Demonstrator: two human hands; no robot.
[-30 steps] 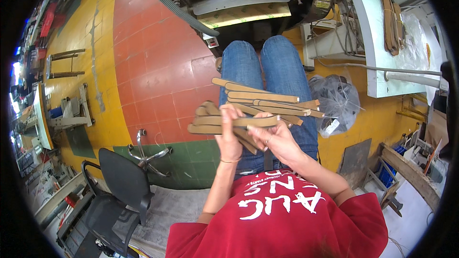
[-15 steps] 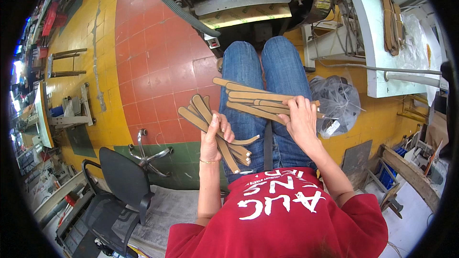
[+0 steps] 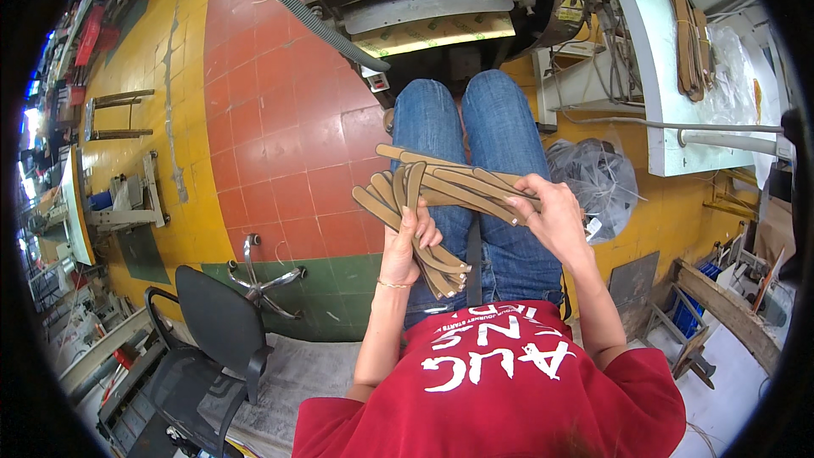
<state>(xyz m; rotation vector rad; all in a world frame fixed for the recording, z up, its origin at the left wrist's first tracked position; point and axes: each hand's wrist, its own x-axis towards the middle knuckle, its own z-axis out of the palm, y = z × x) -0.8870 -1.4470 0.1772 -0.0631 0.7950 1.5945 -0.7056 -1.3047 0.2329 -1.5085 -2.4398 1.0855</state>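
Partly hidden strips (image 3: 413,185), L hand (image 3: 405,248)

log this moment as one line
left hand: holds fanned tan strips | right hand: fingers at ends of other strips over jeans | right of jeans: clear plastic bag

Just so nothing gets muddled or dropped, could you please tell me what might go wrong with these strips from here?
The fanned strips in the left hand overlap the strip pile in view, so the two groups might mix. That uneven pile lies across the jeans, so a strip could slide off if the right hand at its end tugs.
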